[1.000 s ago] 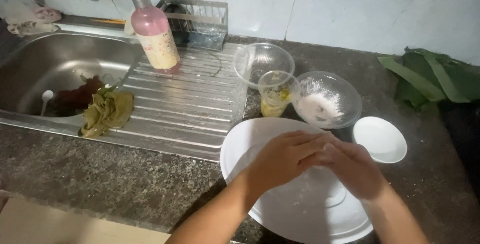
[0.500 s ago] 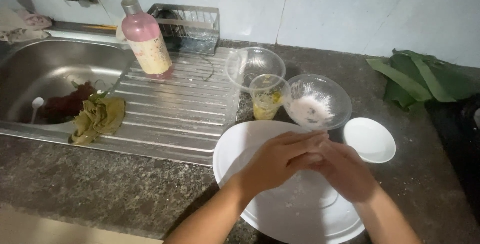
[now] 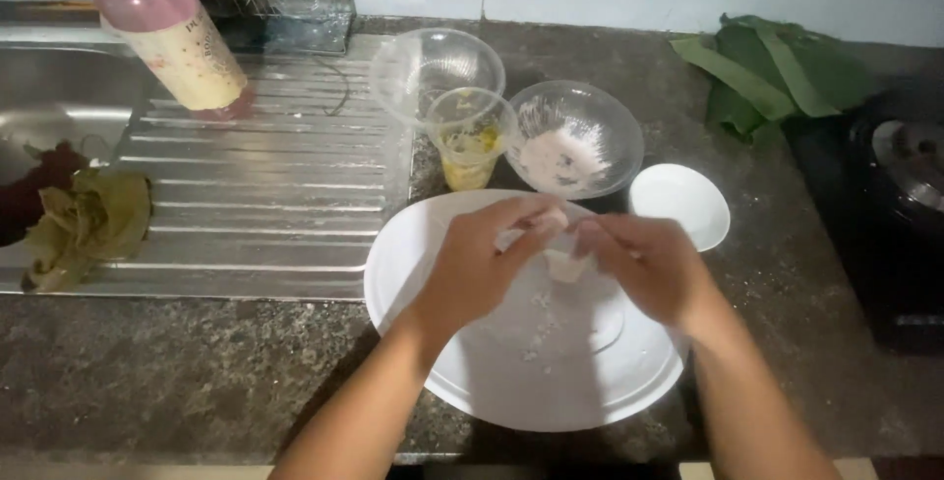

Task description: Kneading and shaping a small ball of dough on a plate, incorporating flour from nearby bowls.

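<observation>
I am holding a small pale lump (image 3: 562,266), soft and dough-like by the look of it, between the fingertips of both hands over the big white plate (image 3: 433,382). My left hand (image 3: 484,262) is curling in from the left, fingers bent and pinching the lump's near side; my right hand (image 3: 644,262) is meeting it from the right, fingers closed on the other side, so both hands are gripping the same piece just above the plate's middle. Both forearms are angling up from the bottom edge and converging over the plate. As for progress, I am judging it to be early to midway: only white crumbs (image 3: 539,328) are lying on the plate beneath my hands, with no finished pieces set down there, and the small white saucer (image 3: 688,207) to the right is sitting bare. The glass bowl (image 3: 575,136) behind the plate is showing a pale smear of mix, the plastic cup (image 3: 470,141) beside it is holding something yellow, and a second clear bowl (image 3: 435,69) is standing behind that. On the steel draining board (image 3: 256,214) a pink bottle (image 3: 175,35) is standing; green leaves (image 3: 777,72) are lying on the dark surface (image 3: 177,372) at the far right.
</observation>
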